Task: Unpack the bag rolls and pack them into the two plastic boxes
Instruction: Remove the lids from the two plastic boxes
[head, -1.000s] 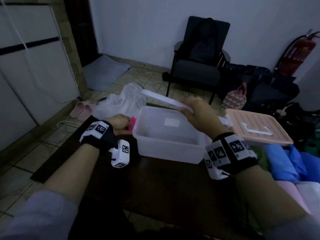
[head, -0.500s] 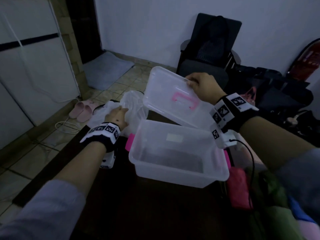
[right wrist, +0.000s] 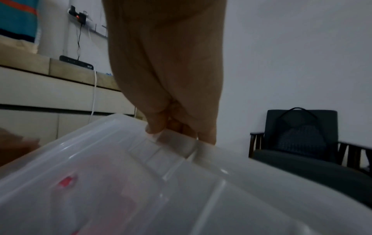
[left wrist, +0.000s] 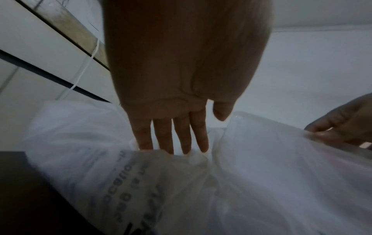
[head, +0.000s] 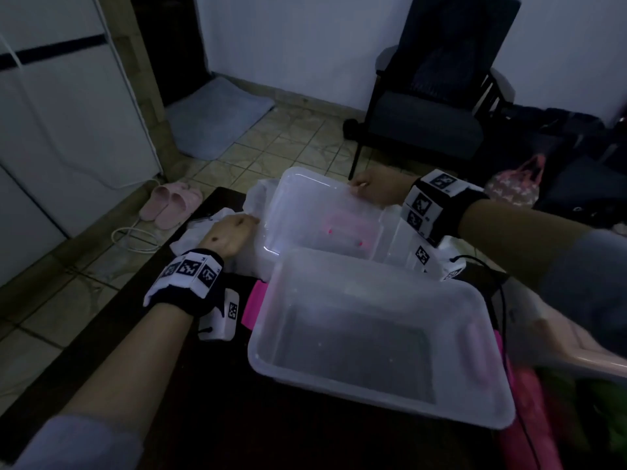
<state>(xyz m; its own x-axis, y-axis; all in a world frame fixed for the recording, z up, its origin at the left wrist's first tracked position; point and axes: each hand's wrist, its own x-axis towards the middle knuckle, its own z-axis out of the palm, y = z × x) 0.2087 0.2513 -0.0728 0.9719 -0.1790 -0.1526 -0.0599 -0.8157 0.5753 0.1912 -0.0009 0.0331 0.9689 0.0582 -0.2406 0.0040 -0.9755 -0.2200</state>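
A: Starting at the left, what lies at the table's [head: 176, 385] far left corner?

B: A crumpled white plastic bag [head: 203, 228]. The left hand [head: 225, 237] rests on it, fingers [left wrist: 185, 138] straight and close together, tips touching the film; they curl round nothing.

A: And next to that hand?

B: A clear lid [head: 319, 218] with a pink handle, tilted, its left end low on the bag just beside the left hand, its far edge raised.

A: Who holds it?

B: The right hand [head: 376, 191], pinching the lid's far rim; in the right wrist view the thumb [right wrist: 155, 125] sits on top of the rim with the other fingers behind it.

A: The boxes?

B: One clear plastic box [head: 376, 337] stands open nearer the table's front, just in front of the lid, nothing in it, with a pink latch [head: 252, 308] on its left end. A pale pink lid [head: 576, 351] shows at the right edge, under the right arm; whether it sits on a second box I cannot tell.

A: Any rolls?

B: Pink and green shapes [head: 556, 412] at the front right, too blurred to name
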